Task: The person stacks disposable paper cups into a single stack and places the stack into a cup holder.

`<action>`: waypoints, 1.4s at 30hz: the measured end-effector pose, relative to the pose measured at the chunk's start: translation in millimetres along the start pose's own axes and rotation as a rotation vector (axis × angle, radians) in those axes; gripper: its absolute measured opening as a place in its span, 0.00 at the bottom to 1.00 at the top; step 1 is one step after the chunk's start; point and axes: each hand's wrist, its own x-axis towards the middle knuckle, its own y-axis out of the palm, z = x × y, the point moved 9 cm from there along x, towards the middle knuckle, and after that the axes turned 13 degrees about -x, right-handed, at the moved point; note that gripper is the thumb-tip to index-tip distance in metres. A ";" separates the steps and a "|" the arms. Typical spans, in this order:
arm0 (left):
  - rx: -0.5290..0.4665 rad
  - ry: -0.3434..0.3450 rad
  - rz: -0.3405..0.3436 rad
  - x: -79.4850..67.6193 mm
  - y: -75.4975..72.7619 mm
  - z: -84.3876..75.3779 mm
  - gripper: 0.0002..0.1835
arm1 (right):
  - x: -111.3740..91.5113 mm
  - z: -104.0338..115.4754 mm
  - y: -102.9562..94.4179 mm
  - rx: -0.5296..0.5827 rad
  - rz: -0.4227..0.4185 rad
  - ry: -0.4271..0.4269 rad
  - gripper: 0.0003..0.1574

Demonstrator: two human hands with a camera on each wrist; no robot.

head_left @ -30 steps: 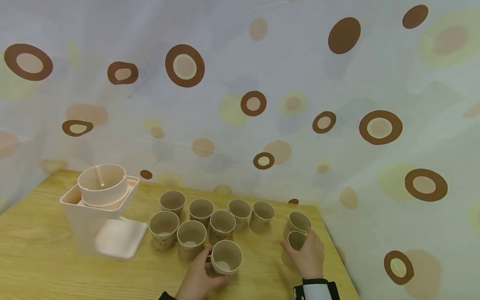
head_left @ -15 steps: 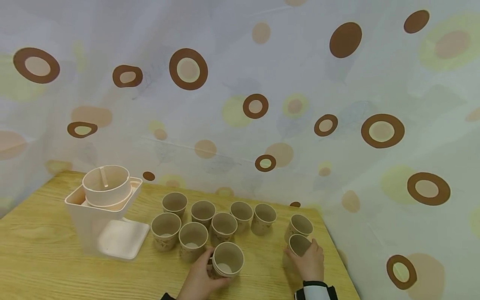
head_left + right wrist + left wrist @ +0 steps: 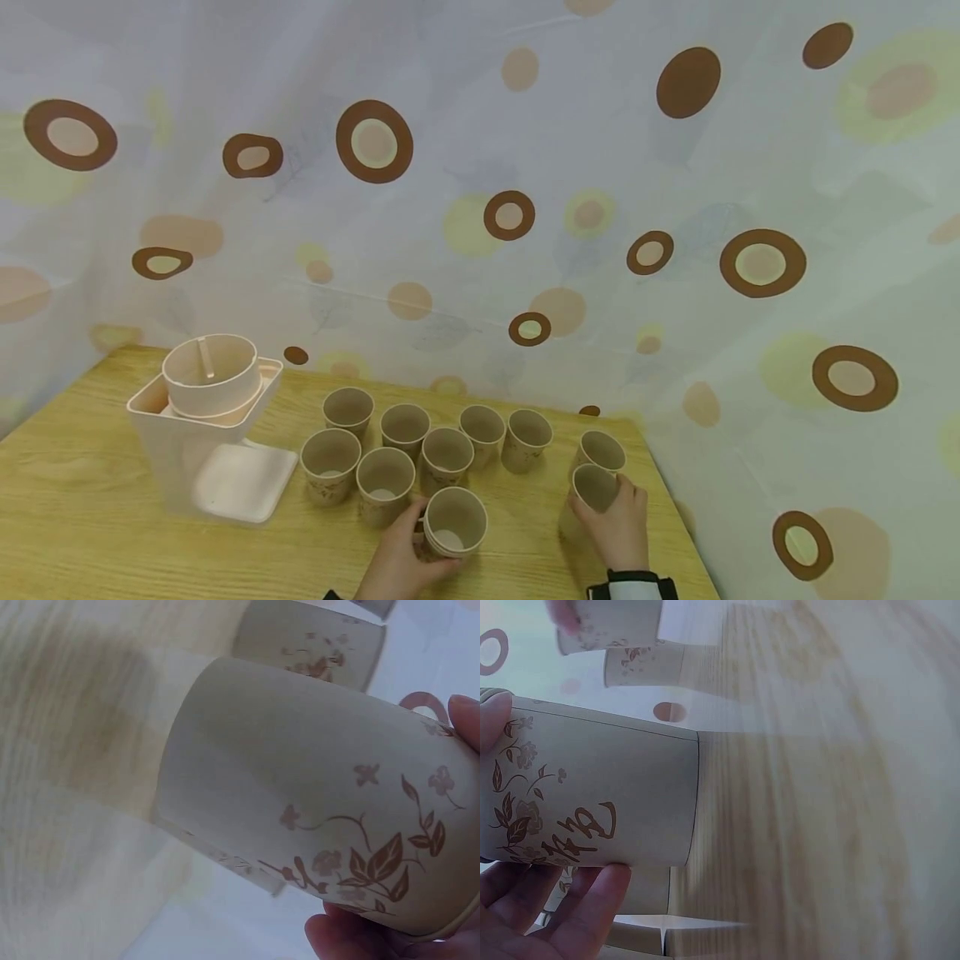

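Observation:
My left hand (image 3: 401, 554) grips a beige paper cup (image 3: 454, 515) at the front middle of the table, thumb on one side and fingers on the other. A doubled rim shows a second cup nested with it. In the left wrist view, brown flowers and lettering mark the cup wall (image 3: 622, 787). On the right, my right hand (image 3: 622, 523) holds another paper cup (image 3: 572, 518) near its rim, mouth up. The right wrist view shows that cup's floral side (image 3: 300, 772), its base close over the table. Directly behind it stands one more cup (image 3: 602, 450).
Several upright paper cups (image 3: 384, 483) form a loose group left of centre, close behind my left hand. Farther left, a white bin (image 3: 168, 450) bears a round white container (image 3: 213, 387), with a white square tray (image 3: 243, 483) beside it. A dotted curtain (image 3: 450, 250) hangs behind the wooden table (image 3: 90, 517).
My right hand's fingers have closed round the right-hand cup, which has since shifted slightly left. My left hand keeps its grip on its cups. The view has shifted slightly.

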 end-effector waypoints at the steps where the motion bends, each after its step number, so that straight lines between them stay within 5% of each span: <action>1: -0.003 0.003 0.000 -0.2 0.0 -0.3 0.45 | -1.0 2.3 -2.3 0.009 0.000 -0.002 0.56; 32: -0.001 0.039 0.002 0.7 0.6 -0.3 0.43 | -43.8 60.1 -74.7 0.066 -0.008 -0.043 0.60; 42: -0.014 0.021 0.010 1.6 1.3 1.3 0.43 | -57.2 80.8 -88.0 0.088 -0.103 -0.096 0.57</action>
